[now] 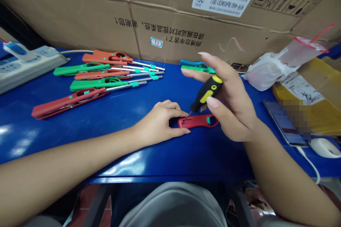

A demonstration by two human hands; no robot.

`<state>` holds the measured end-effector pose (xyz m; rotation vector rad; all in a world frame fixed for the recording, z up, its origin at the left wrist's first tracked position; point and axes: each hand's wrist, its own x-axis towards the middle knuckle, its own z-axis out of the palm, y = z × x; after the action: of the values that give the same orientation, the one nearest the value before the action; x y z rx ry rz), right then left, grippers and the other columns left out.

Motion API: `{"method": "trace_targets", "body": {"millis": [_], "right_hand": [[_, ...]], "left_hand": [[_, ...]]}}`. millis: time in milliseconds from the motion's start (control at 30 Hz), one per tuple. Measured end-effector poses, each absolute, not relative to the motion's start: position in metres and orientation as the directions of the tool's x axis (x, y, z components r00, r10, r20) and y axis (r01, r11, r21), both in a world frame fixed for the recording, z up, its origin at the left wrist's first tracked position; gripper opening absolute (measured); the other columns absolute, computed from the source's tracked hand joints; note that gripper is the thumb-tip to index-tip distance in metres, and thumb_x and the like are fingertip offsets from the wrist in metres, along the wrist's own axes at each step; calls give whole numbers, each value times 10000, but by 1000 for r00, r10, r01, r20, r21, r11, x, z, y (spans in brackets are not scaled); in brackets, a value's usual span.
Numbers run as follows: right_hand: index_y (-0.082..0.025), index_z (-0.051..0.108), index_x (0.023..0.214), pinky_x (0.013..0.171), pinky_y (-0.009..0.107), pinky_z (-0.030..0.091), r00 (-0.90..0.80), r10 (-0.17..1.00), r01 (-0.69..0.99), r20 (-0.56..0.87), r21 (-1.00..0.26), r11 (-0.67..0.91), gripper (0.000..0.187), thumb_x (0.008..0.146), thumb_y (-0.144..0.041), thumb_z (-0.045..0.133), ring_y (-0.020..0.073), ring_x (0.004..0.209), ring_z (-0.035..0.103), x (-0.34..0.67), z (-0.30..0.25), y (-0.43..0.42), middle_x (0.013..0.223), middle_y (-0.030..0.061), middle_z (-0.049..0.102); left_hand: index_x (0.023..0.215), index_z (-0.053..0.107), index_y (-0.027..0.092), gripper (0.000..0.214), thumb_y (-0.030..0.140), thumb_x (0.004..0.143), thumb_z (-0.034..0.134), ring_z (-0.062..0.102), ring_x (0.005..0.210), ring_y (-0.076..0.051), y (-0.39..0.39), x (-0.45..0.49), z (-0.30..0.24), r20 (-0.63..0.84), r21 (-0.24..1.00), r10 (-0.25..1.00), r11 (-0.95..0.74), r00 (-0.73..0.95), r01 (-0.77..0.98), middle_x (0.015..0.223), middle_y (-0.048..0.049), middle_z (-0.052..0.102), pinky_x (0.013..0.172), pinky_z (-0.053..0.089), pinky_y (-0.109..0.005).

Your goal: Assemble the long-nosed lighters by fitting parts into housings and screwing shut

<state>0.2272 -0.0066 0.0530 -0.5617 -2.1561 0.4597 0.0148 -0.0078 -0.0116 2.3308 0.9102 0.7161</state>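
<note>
A red lighter body (198, 121) with a teal trigger lies on the blue table in front of me. My left hand (165, 118) grips its left end between thumb and forefinger. My right hand (231, 103) holds a screwdriver (204, 95) with a black and yellow handle, the thumb against it and the other fingers partly stretched out. Tilted down to the left, the screwdriver's thin shaft meets the red body near its left end. The right end of the red body runs under my right hand. Behind that hand lie a green lighter (198, 69) and a blue lighter (194, 62), both partly hidden.
Several long-necked lighters (98, 84) in orange, green and red lie at the left, near a white power strip (29, 67). A cardboard box (101, 14) walls off the back. At the right are a bagged cup (295, 55), yellow-taped parcel (319, 110), phone (285, 124) and white mouse (325, 148).
</note>
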Motion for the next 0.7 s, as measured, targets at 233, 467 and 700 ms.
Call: {"method": "trace_targets", "body": {"millis": [233,467,700], "right_hand": [[-313,631,1355,713,355,645,-388,445,394,807,-291,872,507,870,-273,774,232,916,764,223,50,-7,1230,49,759],[-350,689,1250,764,424,635,-333,458,364,824,-336,869,372,892,-264,743,242,868,721,218,53,-9,1099,20,770],[-326,512,1495,866,441,648,-467,557,306,686,-466,830,486,1016,-252,533,246,1054,721,218,56,-11,1307,66,699]], "left_hand": [[1145,763,254,334,431,864,804,624,952,-227,-8,14,-10,253,630,729,-623,636,463,1006,-28,715,884,440,-383],[1155,762,255,334,427,871,800,633,993,-237,-8,14,-10,250,641,725,-621,641,452,1048,-35,728,930,446,-404],[1123,767,239,328,435,862,807,631,971,-231,-7,14,-11,267,635,723,-629,637,449,1033,-39,717,908,453,-395]]}}
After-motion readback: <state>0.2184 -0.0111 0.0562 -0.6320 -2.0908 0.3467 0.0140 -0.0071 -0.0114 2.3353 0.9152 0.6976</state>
